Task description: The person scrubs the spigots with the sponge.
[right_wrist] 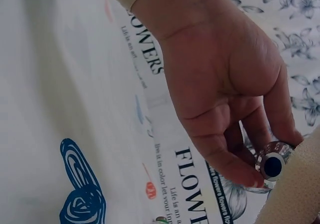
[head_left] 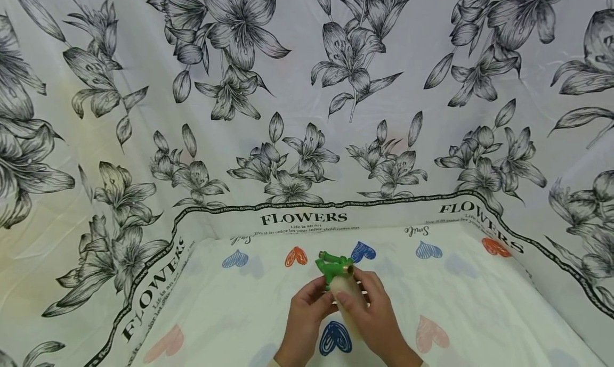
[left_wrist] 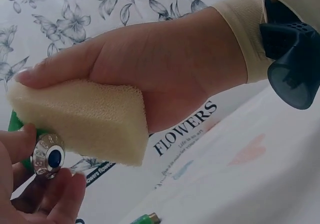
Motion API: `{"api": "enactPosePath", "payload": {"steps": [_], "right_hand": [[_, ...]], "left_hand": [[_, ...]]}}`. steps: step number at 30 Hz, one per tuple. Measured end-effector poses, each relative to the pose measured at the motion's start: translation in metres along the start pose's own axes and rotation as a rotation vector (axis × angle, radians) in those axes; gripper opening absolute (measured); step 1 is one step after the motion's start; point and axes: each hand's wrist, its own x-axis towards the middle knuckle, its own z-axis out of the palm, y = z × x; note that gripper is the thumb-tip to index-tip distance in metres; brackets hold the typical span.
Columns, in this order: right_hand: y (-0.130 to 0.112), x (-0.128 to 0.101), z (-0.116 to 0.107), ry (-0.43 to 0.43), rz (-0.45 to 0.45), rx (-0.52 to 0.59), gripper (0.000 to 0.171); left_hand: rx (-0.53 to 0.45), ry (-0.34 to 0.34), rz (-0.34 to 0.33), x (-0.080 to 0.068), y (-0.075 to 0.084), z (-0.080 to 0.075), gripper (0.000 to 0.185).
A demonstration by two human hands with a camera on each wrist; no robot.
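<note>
In the head view both hands meet low in the middle. My right hand grips a cream sponge block, its thumb laid along one face. At the block's far end sits a green fitting with short branches and brass-coloured open ends. My left hand pinches the fitting's lower part with thumb and fingertips. Both wrist views show those fingertips round a silver ridged piece with a dark blue centre, beside the green. The sponge partly covers the fitting in the wrist views.
A white cloth printed with coloured hearts covers the surface under the hands. Flower-printed curtain rises behind it and at both sides. A green piece with a brass-coloured end shows at the left wrist view's lower edge.
</note>
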Motion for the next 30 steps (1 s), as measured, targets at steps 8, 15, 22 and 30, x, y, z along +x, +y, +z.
{"api": "enactPosePath", "payload": {"steps": [8,15,22,30], "right_hand": [[0.011,0.007,-0.005,0.041,-0.042,-0.002,0.05],[0.011,0.007,-0.003,0.031,0.011,0.043,0.05],[0.003,0.002,0.0,0.002,0.051,0.025,0.056],[0.0,0.0,0.001,-0.004,0.043,0.05,0.057]], "left_hand": [[-0.014,-0.164,-0.003,-0.005,0.004,-0.005,0.046],[-0.044,-0.183,-0.005,-0.006,0.006,-0.003,0.045],[-0.048,-0.07,-0.007,-0.003,0.003,-0.002,0.038],[-0.003,-0.021,-0.008,0.0,0.002,0.0,0.04]]}}
